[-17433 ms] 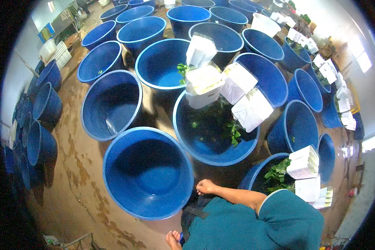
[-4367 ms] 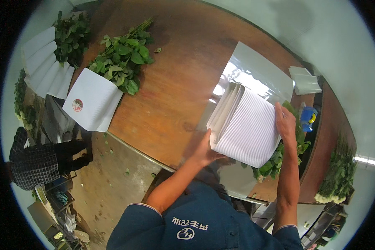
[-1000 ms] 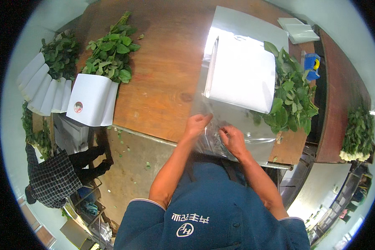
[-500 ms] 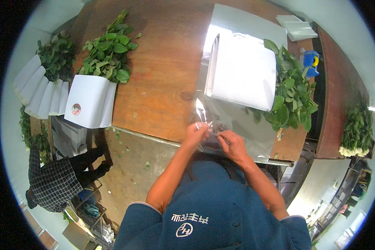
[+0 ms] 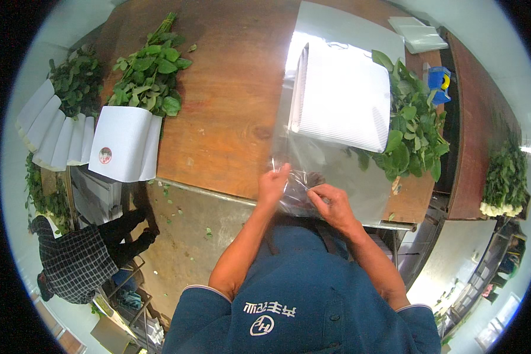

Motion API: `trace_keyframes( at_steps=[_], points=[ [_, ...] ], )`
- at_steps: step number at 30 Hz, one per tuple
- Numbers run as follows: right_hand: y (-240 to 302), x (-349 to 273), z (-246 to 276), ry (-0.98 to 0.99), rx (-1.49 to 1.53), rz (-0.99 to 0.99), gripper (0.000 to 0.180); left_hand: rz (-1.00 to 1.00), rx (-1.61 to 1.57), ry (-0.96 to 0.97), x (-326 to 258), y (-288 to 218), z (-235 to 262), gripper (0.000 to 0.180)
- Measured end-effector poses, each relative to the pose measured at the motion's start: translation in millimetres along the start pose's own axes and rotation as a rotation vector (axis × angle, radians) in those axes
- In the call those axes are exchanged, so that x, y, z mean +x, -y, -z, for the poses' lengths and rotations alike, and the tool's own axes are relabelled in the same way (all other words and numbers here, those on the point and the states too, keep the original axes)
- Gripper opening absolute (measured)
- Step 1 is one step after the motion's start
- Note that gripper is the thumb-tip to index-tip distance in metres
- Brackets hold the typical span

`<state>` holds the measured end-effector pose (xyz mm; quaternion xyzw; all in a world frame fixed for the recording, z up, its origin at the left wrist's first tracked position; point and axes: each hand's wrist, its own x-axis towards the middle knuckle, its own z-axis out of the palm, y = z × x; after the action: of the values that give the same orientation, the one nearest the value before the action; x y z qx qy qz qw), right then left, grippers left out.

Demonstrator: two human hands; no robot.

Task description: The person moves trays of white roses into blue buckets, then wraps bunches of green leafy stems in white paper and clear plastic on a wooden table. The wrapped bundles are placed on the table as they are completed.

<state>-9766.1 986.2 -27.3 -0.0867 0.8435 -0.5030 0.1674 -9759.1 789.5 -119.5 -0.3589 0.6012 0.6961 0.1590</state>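
At the near edge of the table, my left hand [image 5: 273, 185] pinches the edge of a clear plastic film [image 5: 295, 200]. Just to its right, my right hand [image 5: 333, 205] grips the same film, which stretches crinkled between both hands. Beyond them the film runs under a bundle in white corrugated cardboard wrap [image 5: 343, 97]. Green leafy stems [image 5: 412, 127] stick out of the bundle's right side. What the wrap holds inside is hidden.
A second white-wrapped leafy bundle [image 5: 124, 144] lies at the table's left, beside a row of folded white cardboard [image 5: 56, 133]. A blue tape dispenser [image 5: 439, 85] stands right of the stems. Clear packets [image 5: 418, 35] lie at the far right. Another person [image 5: 79, 262] bends at the left.
My hands have moved slightly apart, the left one a little left, spreading the film between them. The person at the left has drawn in a stretched-out arm.
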Motion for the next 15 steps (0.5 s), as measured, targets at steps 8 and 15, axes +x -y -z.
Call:
trace_keyframes(
  at_steps=[8,15],
  points=[
    [17,11,27,-0.097,0.075,-0.08,0.015,-0.102,0.463,-0.063,4,8,27,0.04],
    [35,35,43,-0.05,-0.127,0.302,0.009,-0.204,-0.103,0.117,-23,-68,22,0.043]
  ],
)
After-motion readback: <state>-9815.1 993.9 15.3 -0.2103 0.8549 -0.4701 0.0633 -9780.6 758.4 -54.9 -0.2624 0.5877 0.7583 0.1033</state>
